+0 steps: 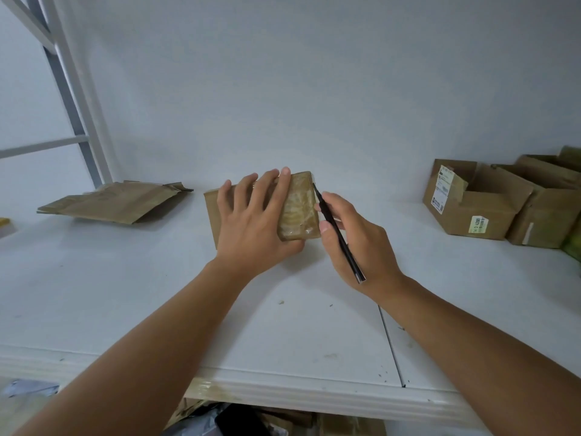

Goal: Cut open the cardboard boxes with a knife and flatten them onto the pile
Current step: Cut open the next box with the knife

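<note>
A small brown cardboard box, wrapped in clear tape, lies on the white shelf at the centre. My left hand grips it from above, fingers spread over its top and thumb at its near edge. My right hand holds a slim black knife like a pen. The knife's tip touches the box's far right corner. A pile of flattened cardboard lies at the back left of the shelf.
Opened cardboard boxes with labels stand at the back right against the white wall. A grey metal shelf post rises at the left. More cardboard and packaging sit below the shelf's front edge.
</note>
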